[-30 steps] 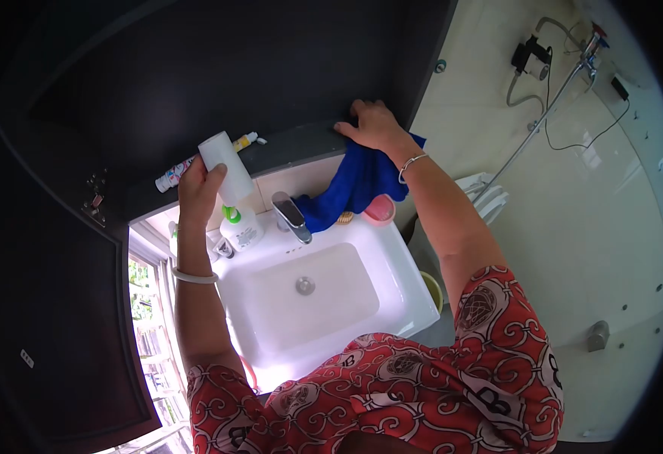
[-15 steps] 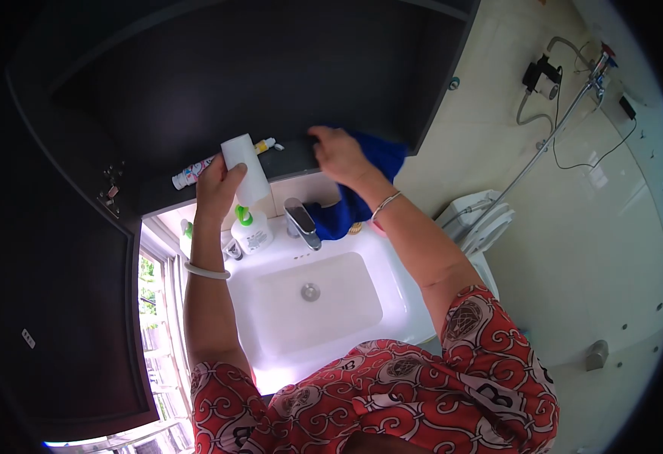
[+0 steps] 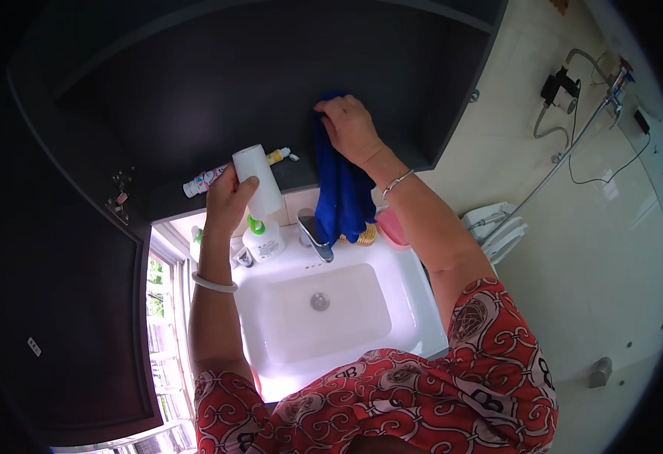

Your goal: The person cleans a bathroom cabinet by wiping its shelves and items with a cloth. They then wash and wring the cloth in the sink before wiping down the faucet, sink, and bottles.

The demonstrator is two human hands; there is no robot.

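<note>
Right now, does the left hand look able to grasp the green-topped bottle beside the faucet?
Probably not: the left hand holds a white cylinder, though the green-topped bottle appears close by.

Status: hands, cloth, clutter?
Left hand: holding white cylinder. Right hand: gripping blue cloth, draped over shelf edge toward faucet. Patterned tube on shelf, partly behind left hand.
</note>
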